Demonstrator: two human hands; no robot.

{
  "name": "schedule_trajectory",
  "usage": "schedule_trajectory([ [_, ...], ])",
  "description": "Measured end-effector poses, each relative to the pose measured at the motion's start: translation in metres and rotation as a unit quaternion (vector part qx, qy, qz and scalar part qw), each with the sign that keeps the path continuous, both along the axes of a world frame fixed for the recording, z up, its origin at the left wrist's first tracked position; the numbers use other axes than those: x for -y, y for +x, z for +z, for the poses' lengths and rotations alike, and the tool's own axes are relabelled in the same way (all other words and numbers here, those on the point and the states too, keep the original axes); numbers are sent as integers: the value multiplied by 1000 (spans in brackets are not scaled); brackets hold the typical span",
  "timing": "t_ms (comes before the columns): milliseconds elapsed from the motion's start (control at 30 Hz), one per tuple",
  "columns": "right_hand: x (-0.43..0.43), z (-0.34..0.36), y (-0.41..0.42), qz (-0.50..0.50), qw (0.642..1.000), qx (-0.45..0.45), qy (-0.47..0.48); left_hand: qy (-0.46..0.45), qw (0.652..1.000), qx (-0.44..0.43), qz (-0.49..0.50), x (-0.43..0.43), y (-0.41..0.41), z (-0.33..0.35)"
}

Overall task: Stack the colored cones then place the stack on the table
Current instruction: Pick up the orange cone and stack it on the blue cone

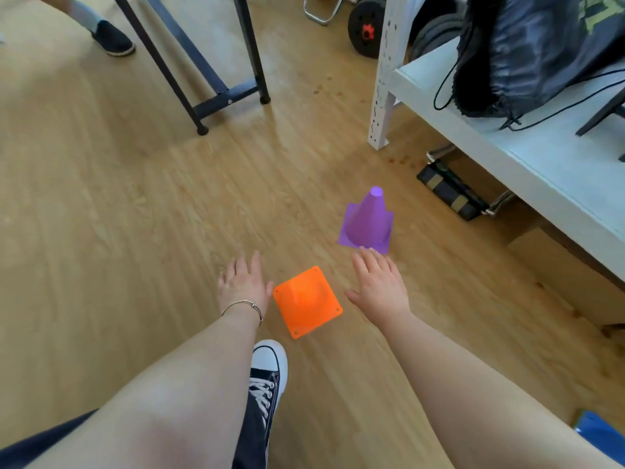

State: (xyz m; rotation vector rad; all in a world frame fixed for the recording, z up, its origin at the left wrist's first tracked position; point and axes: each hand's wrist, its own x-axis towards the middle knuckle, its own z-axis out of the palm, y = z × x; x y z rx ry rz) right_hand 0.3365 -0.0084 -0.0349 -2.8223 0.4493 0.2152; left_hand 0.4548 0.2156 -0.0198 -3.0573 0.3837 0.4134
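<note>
Two cones stand upright on the wooden floor (135, 214), apart from each other. Orange cone (307, 301) sits near frame centre, seen almost straight down so its square base fills most of the outline. Purple cone (368, 220) stands at roughly 1 o'clock from the orange one, base flat on the boards, tip pointing up.

Left hand (244, 282) hovers just beside the orange cone at its 9 o'clock, fingers spread and extended, palm down, holding nothing; whether the thumb edge touches the base cannot be told. A thin bracelet (244, 305) circles that wrist. Right hand (380, 284) is at the orange cone's 3 o'clock, also spread flat and empty, its fingertips overlapping the near edge of the purple cone's base.

White table (507, 137) runs along the 2 o'clock side, with a black drawstring bag (527, 52) on top. Black-and-white sneaker (269, 374) is planted at 6 o'clock from the orange cone. Dark metal frame legs (203, 106) stand at 11 o'clock, and another person's dark shoe (113, 38) beyond them.
</note>
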Motion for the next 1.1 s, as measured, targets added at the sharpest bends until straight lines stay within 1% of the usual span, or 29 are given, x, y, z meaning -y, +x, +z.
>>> schedule_trajectory([
  [67,-10,-14,12,46,999,-23,-1,16,999,-30,-15,-4,-1,-15],
  [233,-23,-36,42,151,978,-139,42,20,994,-88,-65,-4,-1,-36],
  [400,-25,-47,58,157,960,-215,83,31,987,-128,-90,-6,-10,-51],
  [467,-25,-46,58,154,960,-216,90,47,983,-153,-93,-1,-14,-54],
  [533,-22,-44,54,147,961,-212,101,39,978,-185,-89,6,-17,-55],
  [667,-6,-41,30,115,960,-217,138,-42,963,-257,-66,15,-25,-52],
  [767,7,-39,4,81,958,-218,168,-100,950,-292,-48,25,-45,-52],
  [967,36,-35,-60,6,955,-202,216,-187,934,-304,-20,55,-102,-57],
  [1100,62,-10,-98,-46,955,-150,250,-238,923,-299,-36,82,-126,-46],
])
